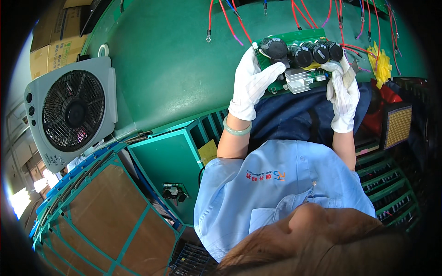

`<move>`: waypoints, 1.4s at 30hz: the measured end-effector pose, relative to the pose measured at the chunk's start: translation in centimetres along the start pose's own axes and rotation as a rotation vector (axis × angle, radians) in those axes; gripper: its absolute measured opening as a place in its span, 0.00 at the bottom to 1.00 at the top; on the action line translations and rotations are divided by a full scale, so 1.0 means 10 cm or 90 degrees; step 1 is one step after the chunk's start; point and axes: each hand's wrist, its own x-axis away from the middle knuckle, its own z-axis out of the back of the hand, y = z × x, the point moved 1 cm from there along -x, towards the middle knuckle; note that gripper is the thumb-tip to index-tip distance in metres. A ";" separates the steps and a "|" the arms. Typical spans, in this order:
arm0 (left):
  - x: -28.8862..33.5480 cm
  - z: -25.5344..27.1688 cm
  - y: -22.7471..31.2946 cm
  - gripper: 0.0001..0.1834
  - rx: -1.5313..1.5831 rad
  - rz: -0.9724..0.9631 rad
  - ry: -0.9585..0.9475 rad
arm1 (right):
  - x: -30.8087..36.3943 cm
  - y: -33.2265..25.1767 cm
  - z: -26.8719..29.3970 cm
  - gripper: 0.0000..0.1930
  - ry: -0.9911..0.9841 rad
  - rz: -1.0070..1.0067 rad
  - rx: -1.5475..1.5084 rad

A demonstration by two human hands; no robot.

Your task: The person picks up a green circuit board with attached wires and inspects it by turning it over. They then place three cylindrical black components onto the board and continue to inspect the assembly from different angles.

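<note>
A green circuit board (pixel 300 35) is held up over the near edge of the green worktable. Several black cylindrical capacitors (pixel 301 56) stand along it, and a silver finned heat sink (pixel 298 82) sits on its near side. My left hand (pixel 253 85), in a white glove, grips the board's left end with the thumb across its near side. Also in a white glove, my right hand (pixel 343 94) is closed at the right end, its fingers bent against the board. The gloves and capacitors hide part of the board.
Red wires (pixel 225 20) with ring terminals hang along the worktable's (pixel 170 60) far side. A bundle of yellow strips (pixel 380 66) lies at the right. A grey box fan (pixel 73 110) stands left, near cardboard boxes (pixel 57 50). A smaller board (pixel 175 192) rests on a green cabinet below.
</note>
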 end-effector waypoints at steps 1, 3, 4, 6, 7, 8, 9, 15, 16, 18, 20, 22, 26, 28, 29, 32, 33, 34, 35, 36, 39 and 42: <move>0.00 0.00 -0.01 0.29 0.016 -0.014 -0.001 | 0.00 0.01 0.00 0.27 0.001 -0.003 -0.010; 0.01 0.02 -0.02 0.30 0.032 -0.007 -0.004 | 0.00 0.03 0.01 0.27 0.005 -0.008 -0.030; 0.01 0.02 -0.02 0.31 0.040 -0.003 -0.006 | 0.01 0.04 0.01 0.27 0.004 -0.005 -0.028; 0.01 0.01 0.01 0.31 0.057 0.011 -0.022 | 0.02 0.06 0.03 0.27 0.004 -0.001 -0.021; 0.01 0.01 0.02 0.31 0.066 0.019 -0.030 | 0.03 0.09 0.04 0.27 0.004 0.007 -0.016; 0.01 0.03 0.03 0.32 0.045 0.023 -0.027 | 0.03 0.12 0.06 0.26 0.005 0.016 -0.011; 0.01 0.04 0.02 0.32 0.026 0.030 -0.027 | 0.04 0.13 0.07 0.26 0.010 0.022 -0.002; 0.03 0.08 -0.08 0.33 -0.017 -0.054 -0.029 | 0.03 0.02 0.04 0.30 -0.002 -0.031 -0.017; 0.03 0.08 -0.08 0.33 -0.017 -0.052 -0.026 | 0.04 0.04 0.07 0.28 -0.004 -0.031 -0.030; 0.03 0.07 -0.06 0.31 -0.023 -0.055 -0.033 | 0.04 0.06 0.09 0.28 -0.010 -0.029 -0.034; 0.04 0.07 -0.05 0.31 0.017 -0.053 -0.042 | 0.04 0.05 0.09 0.29 -0.019 -0.026 -0.016; 0.02 0.09 -0.07 0.29 0.013 -0.058 -0.052 | 0.07 0.04 0.08 0.28 -0.011 -0.029 0.035; 0.02 0.07 -0.09 0.28 0.027 -0.041 -0.013 | 0.15 0.00 0.01 0.24 0.016 -0.005 0.027; 0.04 0.09 -0.09 0.26 -0.051 -0.029 0.004 | 0.19 -0.01 0.04 0.23 0.031 0.021 -0.002; 0.04 0.08 -0.09 0.26 -0.061 -0.028 0.004 | 0.22 -0.02 0.08 0.23 0.030 0.035 -0.014; 0.04 0.08 -0.09 0.25 -0.036 -0.039 0.007 | 0.26 0.02 0.21 0.22 0.025 0.040 -0.010; 0.04 0.09 -0.10 0.25 -0.027 -0.048 0.013 | 0.28 0.03 0.25 0.22 0.025 0.036 -0.004; 0.04 0.10 -0.14 0.25 -0.019 -0.057 0.019 | 0.30 0.03 0.28 0.22 0.031 0.042 0.027; 0.05 0.11 -0.16 0.25 -0.007 -0.079 0.010 | 0.32 0.03 0.31 0.22 0.020 0.043 0.028; 0.04 0.13 -0.19 0.25 0.005 -0.102 0.001 | 0.33 0.06 0.35 0.22 0.010 0.047 0.028; 0.05 0.15 -0.24 0.26 0.026 -0.166 -0.039 | 0.39 0.09 0.38 0.23 -0.018 0.025 0.015; 0.05 0.09 -0.19 0.27 0.016 -0.136 -0.009 | 0.44 0.06 0.38 0.23 -0.046 -0.025 0.017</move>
